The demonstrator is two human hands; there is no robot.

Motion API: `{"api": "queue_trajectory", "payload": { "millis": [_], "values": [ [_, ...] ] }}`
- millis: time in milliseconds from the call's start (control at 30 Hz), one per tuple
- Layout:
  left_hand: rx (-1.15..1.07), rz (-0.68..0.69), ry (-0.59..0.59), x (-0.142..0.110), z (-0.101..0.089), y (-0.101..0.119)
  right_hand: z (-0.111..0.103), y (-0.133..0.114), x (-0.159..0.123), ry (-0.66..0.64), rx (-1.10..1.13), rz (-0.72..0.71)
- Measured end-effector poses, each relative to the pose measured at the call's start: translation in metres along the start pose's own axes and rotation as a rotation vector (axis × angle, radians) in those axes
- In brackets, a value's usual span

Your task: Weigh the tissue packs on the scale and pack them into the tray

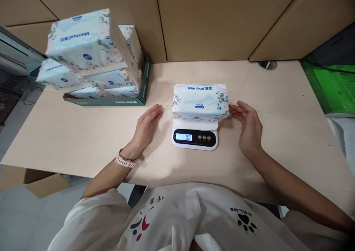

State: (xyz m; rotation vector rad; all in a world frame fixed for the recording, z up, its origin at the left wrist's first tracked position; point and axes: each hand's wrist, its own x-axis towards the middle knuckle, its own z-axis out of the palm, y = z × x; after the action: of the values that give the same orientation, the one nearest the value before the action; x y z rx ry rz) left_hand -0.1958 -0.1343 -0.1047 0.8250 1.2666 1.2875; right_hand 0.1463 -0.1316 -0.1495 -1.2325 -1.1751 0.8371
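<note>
The right hand is open, its fingers extended and lightly bent, with the fingertips at the right end of a tissue pack; whether they touch the wrapper or stop just beside it cannot be told. The left hand is open too and holds nothing, its fingers together and pointing forward, apart from the pack's left side; a watch with a pale pink strap circles that wrist. Between the two hands, the tissue pack lies flat on a white kitchen scale, covering the rear of its platform and reaching past its right edge. The pack's "Manhua" lettering reads upright from the wearer's side, and the scale's lit display shows 0.0, with three round buttons to its right. The scale stands on a pale wooden desk. Farther out, near the desk's back left, a dark green tray holds more packs in a stack, some jutting over its left side; the topmost pack has its lettering upside down. Cardboard boxes line the back edge of the desk, and a round cable hole sits near them at the right. Beyond the right edge is a bright green object; on the floor at the left stands an open carton.
</note>
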Motion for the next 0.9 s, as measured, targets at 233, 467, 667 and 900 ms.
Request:
{"api": "queue_trajectory", "payload": {
  "millis": [233,467,667,900],
  "values": [
    [-0.067,-0.072,0.006,-0.0012,-0.0004,0.0057,0.0039,-0.0054,0.0026,0.054,0.058,0.104],
    [-0.062,-0.073,0.017,0.0013,-0.0007,0.0049,0.0034,-0.0032,0.0028,0.039,0.06,0.094],
    [-0.084,-0.084,0.025,0.0018,-0.0009,0.0058,0.0051,-0.0066,0.0024,0.054,0.067,0.112],
    [-0.077,-0.078,0.017,0.0023,-0.0019,0.0042,0.0045,-0.0036,0.0026,0.046,0.057,0.096]
  ]
}}
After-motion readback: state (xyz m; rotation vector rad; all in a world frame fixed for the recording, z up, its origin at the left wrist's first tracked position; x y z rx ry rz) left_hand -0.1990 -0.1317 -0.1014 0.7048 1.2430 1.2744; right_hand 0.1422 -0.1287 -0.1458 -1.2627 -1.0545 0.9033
